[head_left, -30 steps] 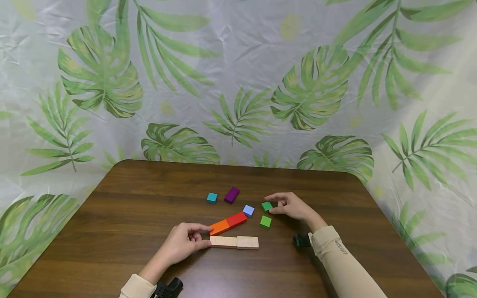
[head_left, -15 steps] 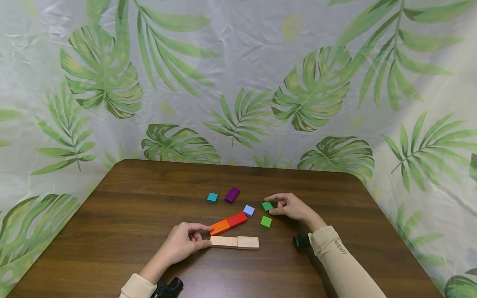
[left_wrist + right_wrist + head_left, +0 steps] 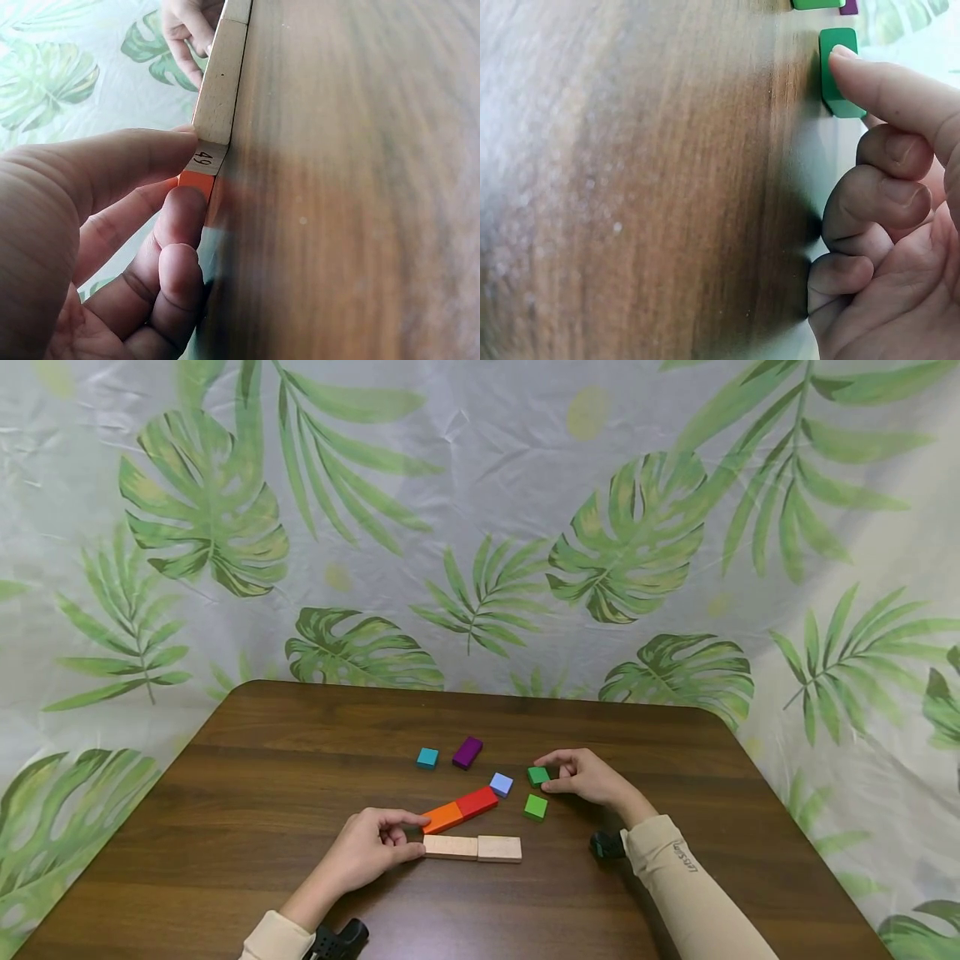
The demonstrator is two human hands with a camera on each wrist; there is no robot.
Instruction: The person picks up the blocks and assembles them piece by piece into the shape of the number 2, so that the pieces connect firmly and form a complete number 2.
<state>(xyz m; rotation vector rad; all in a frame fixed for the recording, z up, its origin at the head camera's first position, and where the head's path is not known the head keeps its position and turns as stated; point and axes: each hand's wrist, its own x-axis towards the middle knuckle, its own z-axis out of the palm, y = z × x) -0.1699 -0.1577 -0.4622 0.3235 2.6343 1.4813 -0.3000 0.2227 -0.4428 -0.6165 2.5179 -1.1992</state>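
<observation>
My left hand (image 3: 366, 850) touches the left ends of two rows of blocks, the index fingertip at an orange block (image 3: 442, 817), the thumb at a plain wooden block (image 3: 450, 847). A red block (image 3: 477, 802) continues the orange one at a slant; a second plain block (image 3: 499, 849) continues the front row. The left wrist view shows number 49 on the plain block's end. My right hand (image 3: 588, 776) pinches a dark green block (image 3: 536, 776) between thumb and index finger, the other fingers curled. In the right wrist view, the thumb covers part of this green block (image 3: 838, 90).
A light blue block (image 3: 501, 785) lies at the red block's far end. Nearer me than the dark green block is a light green one (image 3: 535, 808). Farther back lie a teal block (image 3: 427, 758) and a purple block (image 3: 467, 752) on the brown wooden table (image 3: 300, 735).
</observation>
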